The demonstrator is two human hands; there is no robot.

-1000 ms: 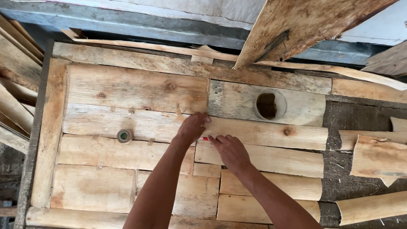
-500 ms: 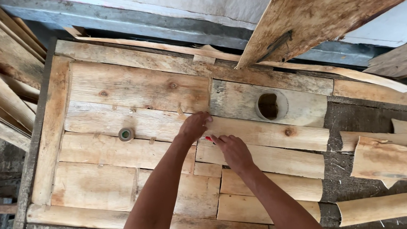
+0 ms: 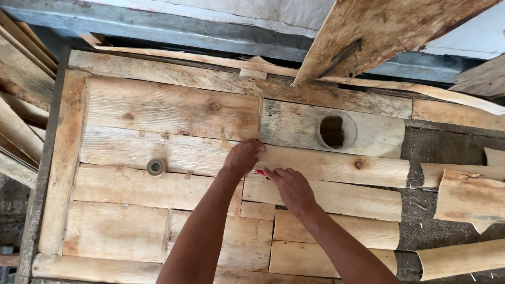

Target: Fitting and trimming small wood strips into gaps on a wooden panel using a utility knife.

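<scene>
Near: both forearms come in from the near edge over the patchwork of pale wood slabs [image 3: 164,112]; right hand [image 3: 291,187] lies palm-down on a slab w/ fingers curled round a small red item [image 3: 261,172], prob a pencil, too hidden to say. Left hand [image 3: 243,156] just beyond, touching it nearly, fingers bent and tips pressed on the slab seam, can't tell if it grips anything. Farther: tape roll [image 3: 156,166] left of hands, grey board w/ round hole [image 3: 332,132] far right, bark-edged offcuts [image 3: 486,196] at right, leaning plank [image 3: 396,19] at far end.
</scene>
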